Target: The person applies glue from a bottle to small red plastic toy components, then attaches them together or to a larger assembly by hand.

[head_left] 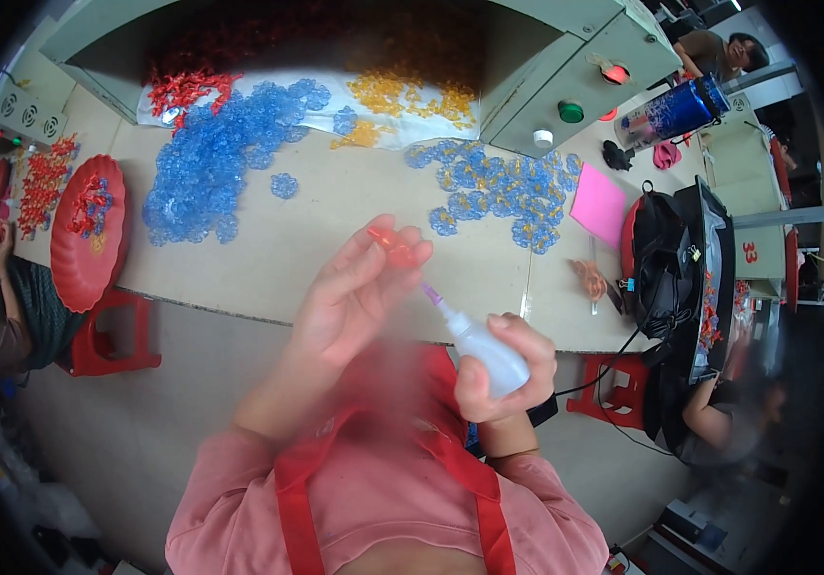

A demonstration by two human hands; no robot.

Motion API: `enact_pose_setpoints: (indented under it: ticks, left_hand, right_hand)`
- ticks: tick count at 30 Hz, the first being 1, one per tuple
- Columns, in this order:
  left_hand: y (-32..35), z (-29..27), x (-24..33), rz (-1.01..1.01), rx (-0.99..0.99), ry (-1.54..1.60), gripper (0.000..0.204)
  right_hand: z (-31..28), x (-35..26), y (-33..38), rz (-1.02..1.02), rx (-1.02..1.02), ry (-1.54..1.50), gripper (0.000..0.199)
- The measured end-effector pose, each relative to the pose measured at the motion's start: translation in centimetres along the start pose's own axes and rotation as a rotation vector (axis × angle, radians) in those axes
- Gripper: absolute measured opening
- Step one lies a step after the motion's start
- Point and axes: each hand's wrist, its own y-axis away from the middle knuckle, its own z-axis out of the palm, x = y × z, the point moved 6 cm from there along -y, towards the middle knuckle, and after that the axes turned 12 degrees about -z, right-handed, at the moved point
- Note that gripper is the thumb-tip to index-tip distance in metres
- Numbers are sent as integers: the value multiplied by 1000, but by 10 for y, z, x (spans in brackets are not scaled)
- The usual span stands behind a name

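My left hand (335, 292) is raised over the table's near edge, its fingers closed on a small translucent red plastic piece (395, 249). Wrapped in my right hand (532, 369) is a whitish squeeze bottle (488, 356), tilted so that its thin purple nozzle (432, 293) points up and left. The nozzle tip is just below the red piece; whether they touch I cannot tell. Beyond my hands lie a heap of clear blue flower-shaped pieces (206, 168) and one lone blue piece (283, 186). To the right, blue pieces with yellow centres (508, 192) are spread out.
Under a green-grey machine hood (565, 91) are red pieces (191, 93) and yellow pieces (417, 96). A red scalloped tray (67, 259) overhangs the left edge. On the right are a pink pad (602, 206), a blue bottle (675, 110) and a black bag (659, 254). Other people sit nearby.
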Motion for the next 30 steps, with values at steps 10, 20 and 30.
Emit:
enact_pose_setpoints:
  ticks: [10, 20, 30]
  left_hand:
    - [8, -1, 0, 73, 57, -73, 27]
    - [6, -6, 1, 69, 56, 27, 31]
    - [4, -9, 1, 65, 62, 30, 32]
  right_hand:
    - [7, -6, -7, -18, -43, 18, 31]
    - [9, 3, -6, 83, 9, 23, 30]
    - [11, 5, -7, 107, -46, 22, 33]
